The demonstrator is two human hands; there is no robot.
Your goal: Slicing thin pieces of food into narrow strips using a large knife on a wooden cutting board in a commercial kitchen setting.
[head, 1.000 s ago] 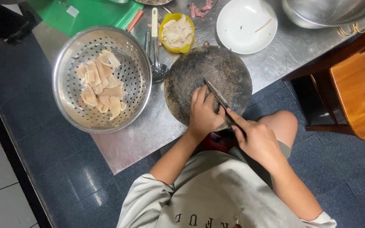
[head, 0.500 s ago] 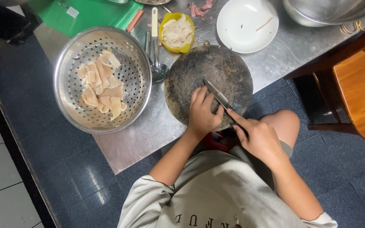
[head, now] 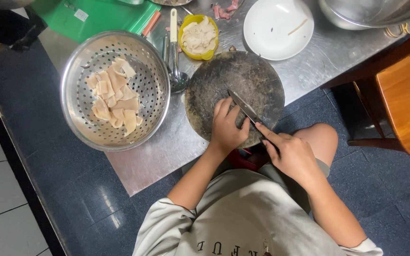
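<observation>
my shirt: pale grey sweatshirt (head: 243,218) filling the bottom middle of the frame, one bare knee (head: 321,140) poking out just right of centre

right hand: my right hand (head: 293,156) is lower right of centre, curled tight round the handle of a long narrow-bladed steel knife (head: 245,108), index finger stretched along the top of it

knife: blade runs up and to the left from that hand, lying across the near part of the board, tip just past my other hand's fingertips

left hand: my left hand (head: 226,128) sits palm down on the near edge of the board, fingers bent and pressed together right beside the blade. can't tell what's under it, fingers cover it

board: round dark worn wooden chopping board (head: 252,76) in the middle of the frame, on the scratched steel table (head: 157,156), near edge hanging a bit over the table edge

colander: big round perforated steel colander (head: 79,123) left of the board, well apart from my hands, with pale flat cut strips (head: 115,99) piled in the middle

ladle: steel ladle (head: 176,76) with a cream handle lying between colander and board

yellow bowl: small yellow bowl (head: 186,45) heaped with pale uncut pieces, top centre, just beyond the board

plate: white round plate (head: 266,23) upper right of the board, nearly bare

far stuff: green plastic board (head: 100,14) top left, big steel pot (head: 371,12) top right, wooden chair (head: 406,99) at the right edge
</observation>
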